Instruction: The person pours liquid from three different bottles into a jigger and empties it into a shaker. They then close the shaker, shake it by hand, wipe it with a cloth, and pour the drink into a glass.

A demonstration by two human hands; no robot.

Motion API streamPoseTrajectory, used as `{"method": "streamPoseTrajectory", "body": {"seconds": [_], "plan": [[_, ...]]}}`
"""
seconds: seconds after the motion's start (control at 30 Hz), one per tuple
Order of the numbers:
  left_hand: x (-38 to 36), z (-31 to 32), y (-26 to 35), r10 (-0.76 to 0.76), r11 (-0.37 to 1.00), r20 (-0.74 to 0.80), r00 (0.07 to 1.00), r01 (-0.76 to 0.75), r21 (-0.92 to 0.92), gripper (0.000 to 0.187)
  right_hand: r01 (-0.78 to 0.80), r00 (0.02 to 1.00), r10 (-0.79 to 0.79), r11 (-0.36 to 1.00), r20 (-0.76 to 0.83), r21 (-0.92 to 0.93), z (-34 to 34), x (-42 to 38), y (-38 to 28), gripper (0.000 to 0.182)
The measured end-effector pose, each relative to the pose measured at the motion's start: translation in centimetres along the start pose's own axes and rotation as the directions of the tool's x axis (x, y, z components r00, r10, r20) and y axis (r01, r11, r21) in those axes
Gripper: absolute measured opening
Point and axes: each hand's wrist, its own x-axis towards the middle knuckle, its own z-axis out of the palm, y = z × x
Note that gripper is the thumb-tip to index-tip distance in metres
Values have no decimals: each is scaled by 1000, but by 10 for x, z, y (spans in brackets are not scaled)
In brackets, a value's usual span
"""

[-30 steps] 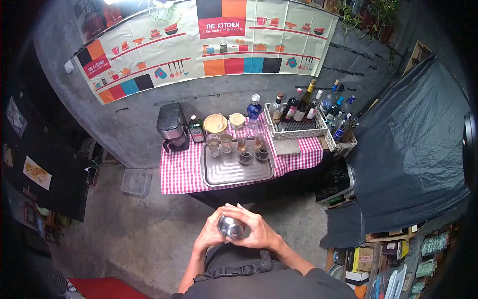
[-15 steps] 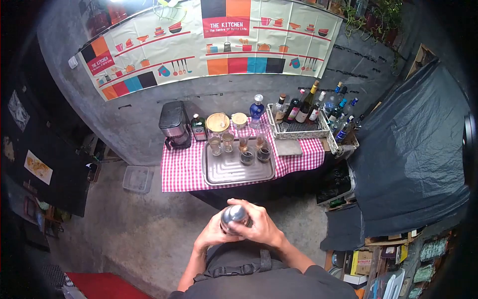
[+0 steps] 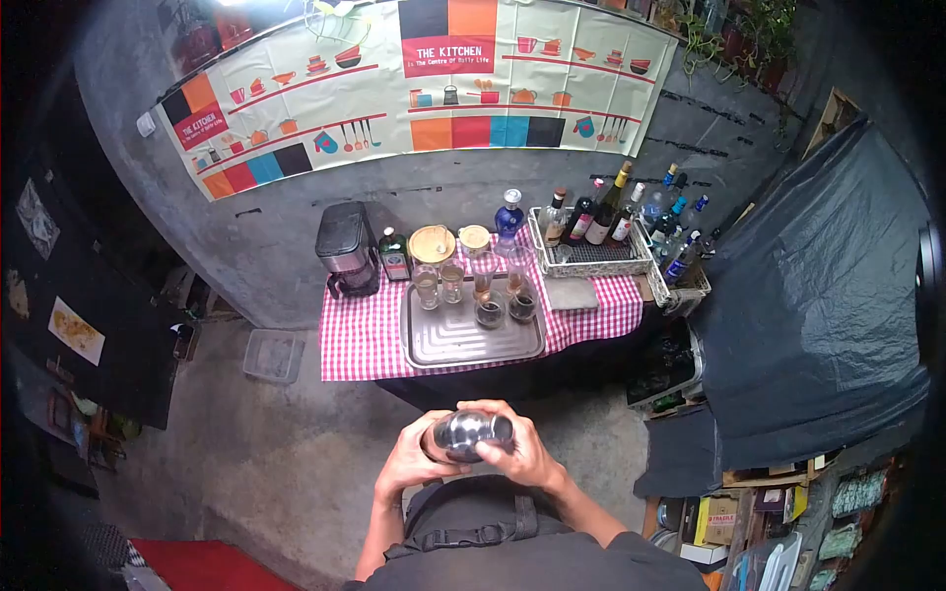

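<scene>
A shiny metal cocktail shaker (image 3: 461, 433) is held between both my hands in front of my body, lying tilted with its narrow cap toward the right. My left hand (image 3: 405, 459) wraps round its wide end. Around the cap end, my right hand (image 3: 530, 457) is closed, its thumb pressed near the cap. Beyond the hands, a metal tray (image 3: 473, 347) rests on a red-and-white checked cloth (image 3: 357, 340). Several glasses stand at the tray's back, among them a tumbler (image 3: 489, 313) with dark contents and a tall clear glass (image 3: 427, 289).
A coffee maker (image 3: 347, 251) and a dark green bottle (image 3: 394, 254) stand at the table's left. A blue bottle (image 3: 508, 217) is at the back, near a white basket (image 3: 596, 266) of bottles. A clear plastic bin (image 3: 273, 356) sits on the floor.
The shaker has swung from cap-toward-the-camera to lying sideways, cap to the right. Both hands have turned with it and keep their grip. The table items stay put.
</scene>
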Motion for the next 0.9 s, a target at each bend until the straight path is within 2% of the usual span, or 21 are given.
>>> {"method": "streamPoseTrajectory", "body": {"seconds": [0.03,0.07,0.17,0.2,0.23,0.27,0.33,0.37,0.43,0.5,0.53,0.57,0.6,0.63,0.67,0.7,0.77,0.8,0.83,0.9], "plan": [[-1,-1,2,-2,999,-9,1000,3,50,77,47,999,-46,999,27,-5,1,-2,-2,58],[-1,3,0,79,997,-16,997,-79,2,76,126,988,-125,992,91,-11,2,-1,-6,62],[-1,6,-30,73,992,82,994,-64,-106,77,323,938,-263,898,224,-298,4,10,-15,64],[-2,14,-5,-15,984,74,997,28,-177,75,321,939,-261,899,222,-299,6,9,-18,64],[-2,13,-6,-15,984,75,997,28,-175,75,98,990,-72,969,120,-226,9,9,-21,64],[-2,11,-8,-18,989,69,997,28,-146,75,-124,991,130,984,36,-128,10,10,-23,63],[-3,0,-17,-11,1000,72,997,13,-25,74,-105,994,108,991,36,-83,7,5,-15,63],[-4,0,-21,-10,1000,69,998,11,-25,74,-93,995,94,995,37,-36,6,2,-12,63],[-5,5,-16,87,989,-12,996,-88,-121,72,174,975,-149,973,165,-154,6,2,-15,63],[-5,5,-10,101,994,95,990,-97,-42,69,354,923,-254,853,288,-383,7,7,-21,62],[-9,6,-7,-15,998,131,991,22,-56,69,351,925,-252,854,285,-385,8,8,-22,62],[-11,7,0,-127,988,166,978,139,-62,68,162,975,-104,935,195,-315,9,10,-22,61],[-9,10,1,-85,989,146,986,101,-107,69,-29,991,57,974,119,-223,9,11,-23,60],[-8,12,1,-43,987,122,992,61,-151,69,-90,995,98,978,35,-186,9,10,-15,58],[-5,7,-4,-22,997,93,995,29,-66,71,-90,995,94,986,25,-141,9,7,-10,59],[-4,3,-10,-20,998,91,996,26,-65,71,-91,995,93,991,17,-96,6,5,-10,59],[-5,1,-18,43,999,35,998,-44,10,72,157,981,-139,977,132,-141,2,3,-16,63],[-1,7,-15,138,990,0,990,-138,22,69,176,968,-144,973,204,-149,2,3,-19,65],[-2,12,-14,134,991,1,991,-134,21,69,173,969,-141,974,202,-148,2,5,-18,65],[-2,19,-10,-40,999,40,998,41,-29,67,222,959,-178,955,220,-198,1,11,-16,62]]}}
